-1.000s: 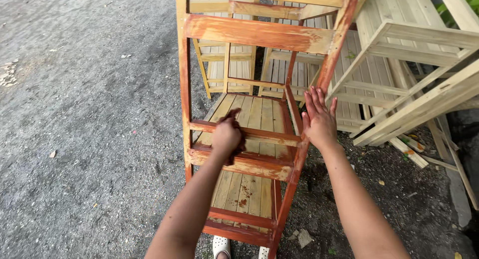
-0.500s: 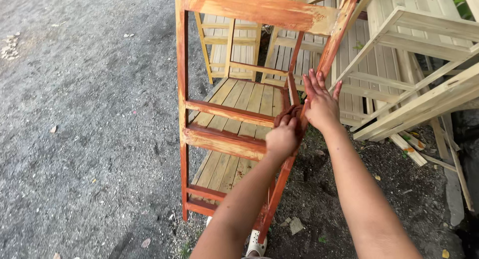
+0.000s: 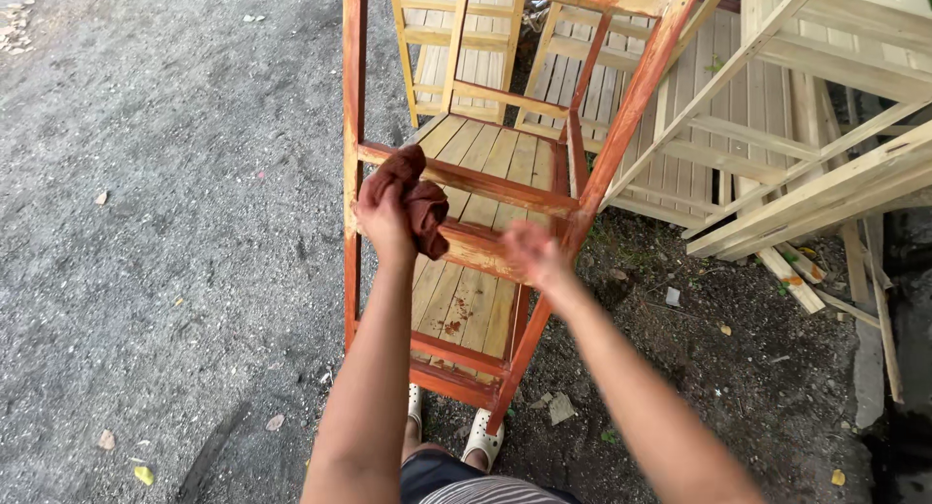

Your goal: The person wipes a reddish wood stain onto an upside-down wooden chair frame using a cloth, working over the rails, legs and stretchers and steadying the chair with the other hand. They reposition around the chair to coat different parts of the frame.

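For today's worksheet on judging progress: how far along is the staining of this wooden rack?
Done: the rack's posts and rails already look reddish-brown. In hand: the left hand grips a stained rag by a rail, while the blurred right hand is at the front post. Left: the slats look mostly bare, with only drips, and the pale racks behind look untouched.

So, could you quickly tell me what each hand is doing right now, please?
Left hand: closed, holding a brown rag by the stained wooden rack.
Right hand: blurred, cannot tell; it seems to hold nothing.
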